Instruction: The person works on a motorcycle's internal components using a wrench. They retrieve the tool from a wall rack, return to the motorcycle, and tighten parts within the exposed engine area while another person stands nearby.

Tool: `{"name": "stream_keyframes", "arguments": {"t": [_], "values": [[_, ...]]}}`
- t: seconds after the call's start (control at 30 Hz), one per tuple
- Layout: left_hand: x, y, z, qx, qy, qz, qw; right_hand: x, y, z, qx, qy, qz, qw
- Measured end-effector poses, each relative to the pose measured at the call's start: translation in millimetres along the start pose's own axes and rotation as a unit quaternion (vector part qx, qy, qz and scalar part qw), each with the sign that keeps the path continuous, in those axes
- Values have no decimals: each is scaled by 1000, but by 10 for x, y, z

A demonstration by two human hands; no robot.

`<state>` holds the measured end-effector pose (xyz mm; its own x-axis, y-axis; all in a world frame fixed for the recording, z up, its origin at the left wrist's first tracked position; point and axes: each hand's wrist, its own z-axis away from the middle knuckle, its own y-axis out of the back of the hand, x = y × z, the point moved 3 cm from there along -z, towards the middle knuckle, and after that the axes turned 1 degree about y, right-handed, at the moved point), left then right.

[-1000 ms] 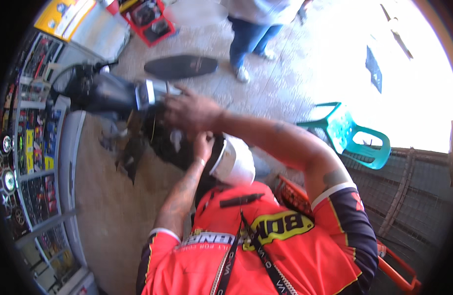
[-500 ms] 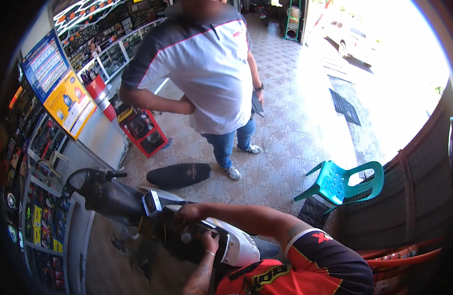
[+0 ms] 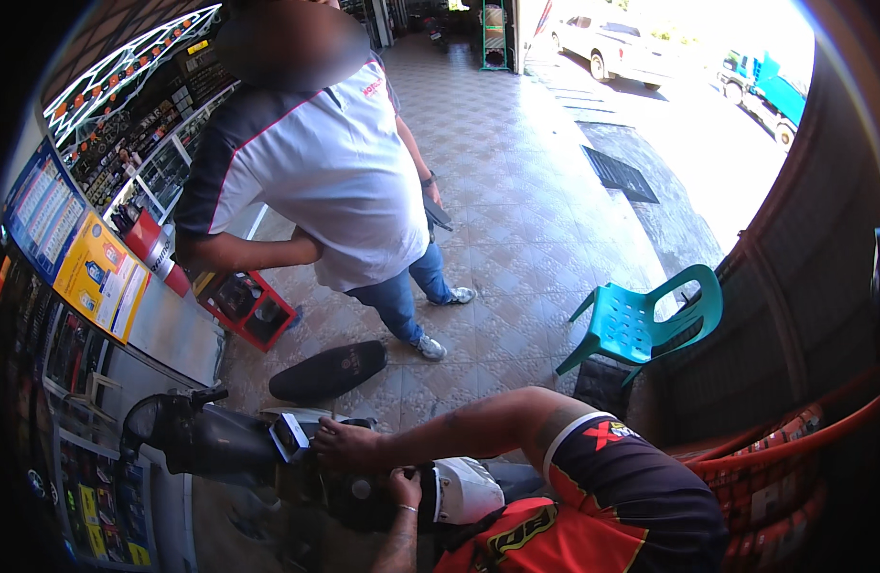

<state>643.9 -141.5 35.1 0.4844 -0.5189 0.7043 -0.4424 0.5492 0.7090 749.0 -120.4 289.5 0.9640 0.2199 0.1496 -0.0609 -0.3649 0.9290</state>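
A motorcycle (image 3: pixel 239 441) with its seat off stands in front of me, its handlebar end at the left. My right hand (image 3: pixel 346 445) is over its open middle, fingers stretched out and apart, with nothing visible in it. Close to those fingertips a small white-and-dark box (image 3: pixel 289 437) rests on the body. My left hand (image 3: pixel 405 487), with a band at the wrist, has its fingers curled at the edge of the dark under-seat area beside the white rear panel (image 3: pixel 467 491); what they grip is too small to make out. A round pale cap (image 3: pixel 362 489) shows between the hands.
The long black seat (image 3: pixel 328 371) lies on the tiled floor beyond the motorcycle. A person (image 3: pixel 335 181) stands past it, holding something flat and dark. A green plastic chair (image 3: pixel 623 325) is at the right, a red-framed stand (image 3: pixel 254 306) at the left, and shelves (image 3: pixel 96 497) of goods nearby.
My right hand has moved left toward the small box, and its fingers have spread out. My left hand stays by the rear panel. The view has shifted, and a blue truck now shows outside.
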Motion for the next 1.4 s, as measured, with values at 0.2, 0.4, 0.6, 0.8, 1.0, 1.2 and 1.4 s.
{"name": "stream_keyframes", "arguments": {"t": [0.2,0.4,0.6,0.8,1.0,1.2,1.4], "values": [[-31,-16,2,-12,1,-1,1000,210,305,-359,-423,-92,-143,890],[-34,-7,-3,-5,15,4,1000,335,-136,-44,-240,-178,-877,375],[18,38,-11,-29,32,4,999,174,-133,300,181,-221,-729,622],[56,73,-8,-14,-17,22,1000,198,160,258,209,68,-400,890],[21,43,1,0,-32,24,999,287,284,28,220,281,-290,888],[2,29,1,17,-24,24,999,103,393,-241,-136,214,-49,966],[-12,19,-4,3,-6,0,1000,136,320,-253,-272,64,-78,957]]}}
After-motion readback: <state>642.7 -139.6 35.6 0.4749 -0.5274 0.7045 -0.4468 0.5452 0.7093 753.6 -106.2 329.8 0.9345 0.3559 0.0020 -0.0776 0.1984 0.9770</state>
